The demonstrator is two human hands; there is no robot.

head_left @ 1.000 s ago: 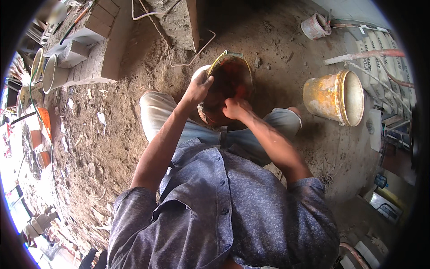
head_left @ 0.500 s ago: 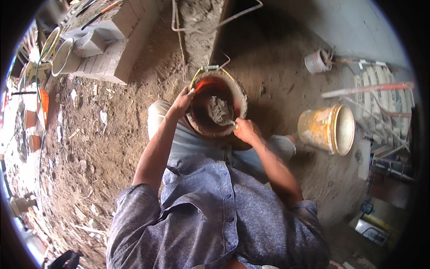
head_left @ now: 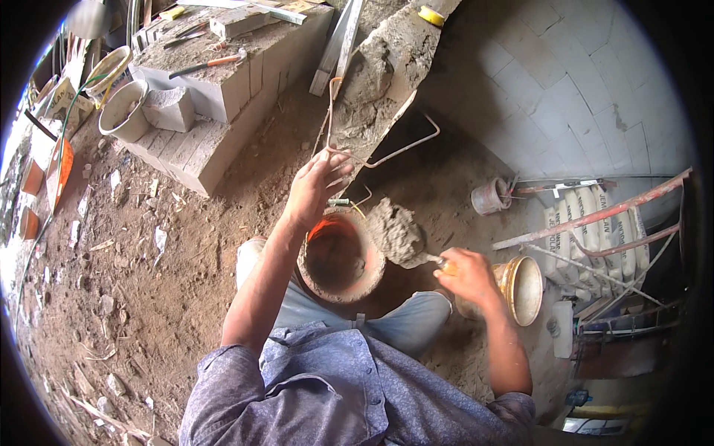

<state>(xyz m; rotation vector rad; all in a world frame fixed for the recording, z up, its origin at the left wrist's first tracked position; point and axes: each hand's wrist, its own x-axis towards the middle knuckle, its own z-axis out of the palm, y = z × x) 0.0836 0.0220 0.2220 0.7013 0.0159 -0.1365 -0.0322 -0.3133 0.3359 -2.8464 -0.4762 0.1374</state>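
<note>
Your left hand (head_left: pixel 316 189) raised above orange bucket (head_left: pixel 341 256), fingers closed on bent wire handle (head_left: pixel 387 156). Bucket sits on dirt floor between your knees. Your right hand (head_left: pixel 467 273) grips trowel (head_left: pixel 416 256) loaded with mortar (head_left: pixel 394 230), just right of bucket rim.

Trowel (head_left: pixel 416 258) blade under mortar (head_left: pixel 394 230), handle inside right hand (head_left: pixel 467 273).
</note>
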